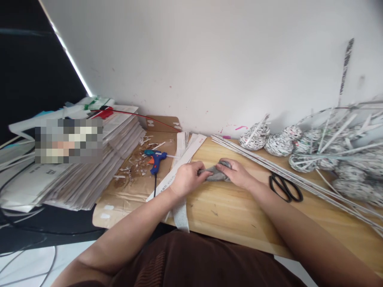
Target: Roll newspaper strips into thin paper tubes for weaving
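A crumpled grey piece of what looks like newspaper (220, 173) is held just above the wooden table, in front of my body. My left hand (189, 178) is closed on its left end, thumb and fingers pinching it. At its right end, my right hand (238, 174) grips it with the thumb on top. Under and beside my left hand lie long white printed paper strips (191, 149), and one narrow strip (181, 215) hangs over the table's front edge. A blue hot glue gun (157, 160) rests left of the strips.
Black-handled scissors (285, 187) lie right of my right hand. Long thin paper rods (278, 167) run diagonally across the table (239, 219). Several woven paper gourd shapes (255, 135) stand along the wall. On the left are stacked papers (119, 149) and cardboard (119, 195) with paper scraps.
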Available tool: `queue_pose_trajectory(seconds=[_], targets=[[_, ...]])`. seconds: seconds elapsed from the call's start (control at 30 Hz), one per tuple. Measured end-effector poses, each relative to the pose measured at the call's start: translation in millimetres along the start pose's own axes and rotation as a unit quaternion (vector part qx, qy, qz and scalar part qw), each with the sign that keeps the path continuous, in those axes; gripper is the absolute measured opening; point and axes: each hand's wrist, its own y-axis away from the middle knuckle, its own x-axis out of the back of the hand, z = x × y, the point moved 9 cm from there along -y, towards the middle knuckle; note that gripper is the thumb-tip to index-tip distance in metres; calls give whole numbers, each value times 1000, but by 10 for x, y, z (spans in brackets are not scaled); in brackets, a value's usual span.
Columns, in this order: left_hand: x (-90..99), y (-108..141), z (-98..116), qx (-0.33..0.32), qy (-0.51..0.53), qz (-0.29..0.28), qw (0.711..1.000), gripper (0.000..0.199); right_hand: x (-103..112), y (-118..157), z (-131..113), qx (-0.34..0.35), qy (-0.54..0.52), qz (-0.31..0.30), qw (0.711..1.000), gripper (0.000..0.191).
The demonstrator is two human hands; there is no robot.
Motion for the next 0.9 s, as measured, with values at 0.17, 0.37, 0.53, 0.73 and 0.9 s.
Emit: queue_pose_trajectory(seconds=[0.17,0.37,0.53,0.73,0.9], targets=[[67,158,-13,10,73,10,997,11,-3,-4,56,-11,-66,-6,998,35],[264,383,-398,153,217,30,964,22,324,-17,298,-73,-278,109,951,30],[235,294,-250,141,564,-4,814,39,183,-36,183,-84,-355,49,930,29],[-75,61,212,77,649,-104,750,49,-306,102,-120,-55,-292,-91,950,35],[-282,-71,411,46,615,-116,778,48,-582,209,-140,-40,-135,-162,977,45]])
